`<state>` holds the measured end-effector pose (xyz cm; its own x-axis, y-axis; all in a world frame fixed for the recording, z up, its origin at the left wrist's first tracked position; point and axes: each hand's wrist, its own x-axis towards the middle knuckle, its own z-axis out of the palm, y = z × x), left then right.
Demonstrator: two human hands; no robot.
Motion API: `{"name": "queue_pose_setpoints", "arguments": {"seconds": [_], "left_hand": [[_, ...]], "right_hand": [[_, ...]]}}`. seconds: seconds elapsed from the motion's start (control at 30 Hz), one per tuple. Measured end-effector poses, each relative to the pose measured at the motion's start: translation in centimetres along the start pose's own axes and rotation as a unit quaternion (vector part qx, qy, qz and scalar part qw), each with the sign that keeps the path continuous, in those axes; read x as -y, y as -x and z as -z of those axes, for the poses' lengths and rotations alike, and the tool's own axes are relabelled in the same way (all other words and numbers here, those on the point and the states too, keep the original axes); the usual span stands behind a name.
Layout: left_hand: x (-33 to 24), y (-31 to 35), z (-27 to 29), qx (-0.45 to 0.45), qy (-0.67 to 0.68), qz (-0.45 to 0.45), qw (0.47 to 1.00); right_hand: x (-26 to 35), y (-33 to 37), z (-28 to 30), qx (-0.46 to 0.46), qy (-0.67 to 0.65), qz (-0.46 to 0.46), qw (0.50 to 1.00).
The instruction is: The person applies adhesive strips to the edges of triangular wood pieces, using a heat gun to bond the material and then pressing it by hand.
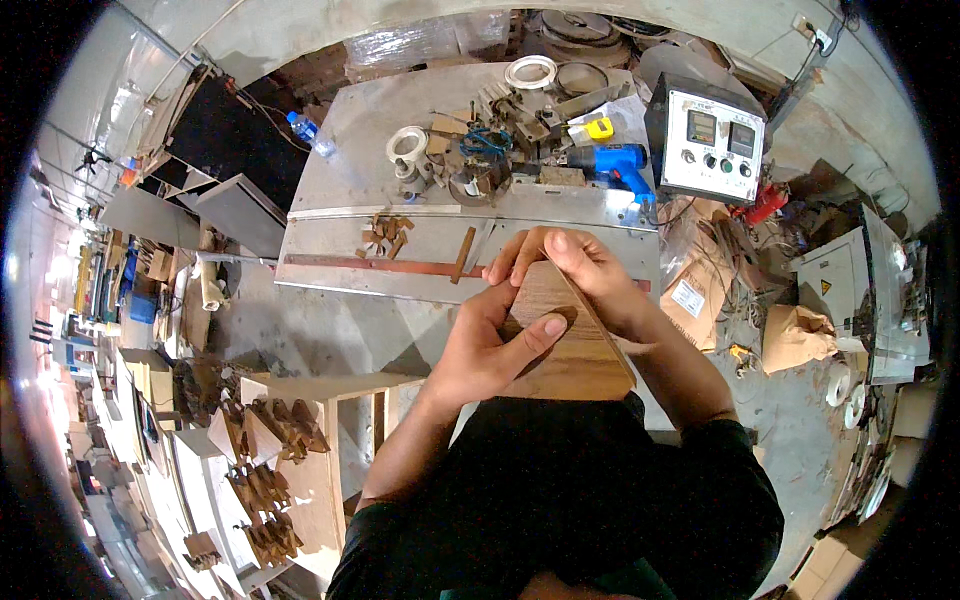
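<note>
Close to my body, both hands hold a brown wood-grain board [575, 365] tilted up, its narrower end away from me. My left hand [485, 350] grips its left side, thumb lying flat across the face. At the far end, the fingers of my right hand [590, 268] curl over the top and the right edge. Part of that far end is hidden by the fingers. Beyond my hands, a thin wooden strip [464, 255] lies on the grey worktable [340, 190], with a small pile of short wood pieces [385, 238] to its left.
At the table's back stand a blue pistol-grip power tool [618, 162], a yellow tape measure [599, 128], white tape rolls [407, 145] and a control box [710, 145]. A wooden stand [320, 440] with stacked brown pieces [265, 500] is at left. Paper sacks [797, 338] lie at right.
</note>
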<state>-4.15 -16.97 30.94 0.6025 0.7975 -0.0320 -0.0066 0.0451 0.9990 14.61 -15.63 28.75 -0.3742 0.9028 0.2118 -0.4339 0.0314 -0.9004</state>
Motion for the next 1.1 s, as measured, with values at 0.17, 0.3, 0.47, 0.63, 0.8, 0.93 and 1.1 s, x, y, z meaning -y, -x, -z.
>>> {"name": "queue_pose_setpoints", "arguments": {"seconds": [0.17, 0.3, 0.47, 0.63, 0.8, 0.93, 1.1], "left_hand": [[1.0, 0.0, 0.5, -0.024, -0.074, -0.076, 0.994], [1.0, 0.0, 1.5, -0.051, -0.070, -0.041, 0.995], [0.2, 0.6, 2.1, -0.070, -0.066, -0.052, 0.994], [0.4, 0.3, 2.4, -0.058, -0.044, -0.045, 0.996], [0.5, 0.0, 2.3, -0.027, -0.092, -0.043, 0.995], [1.7, -0.1, 1.7, 0.029, -0.109, -0.055, 0.992], [2.5, -0.3, 1.4, 0.042, -0.161, -0.081, 0.983]], "right_hand": [[0.0, -0.5, 0.7, 0.003, 0.082, 0.052, 0.995], [-0.2, 0.9, -1.1, 0.016, 0.094, 0.099, 0.990], [0.0, 1.0, -2.2, 0.056, 0.090, 0.098, 0.990], [0.5, 1.0, -2.8, 0.010, 0.132, 0.102, 0.986], [0.4, 0.6, -2.7, -0.011, 0.199, 0.124, 0.972], [0.5, -0.5, -1.6, -0.018, 0.234, 0.150, 0.960], [0.7, -1.7, -1.5, -0.016, 0.236, 0.161, 0.958]]}}
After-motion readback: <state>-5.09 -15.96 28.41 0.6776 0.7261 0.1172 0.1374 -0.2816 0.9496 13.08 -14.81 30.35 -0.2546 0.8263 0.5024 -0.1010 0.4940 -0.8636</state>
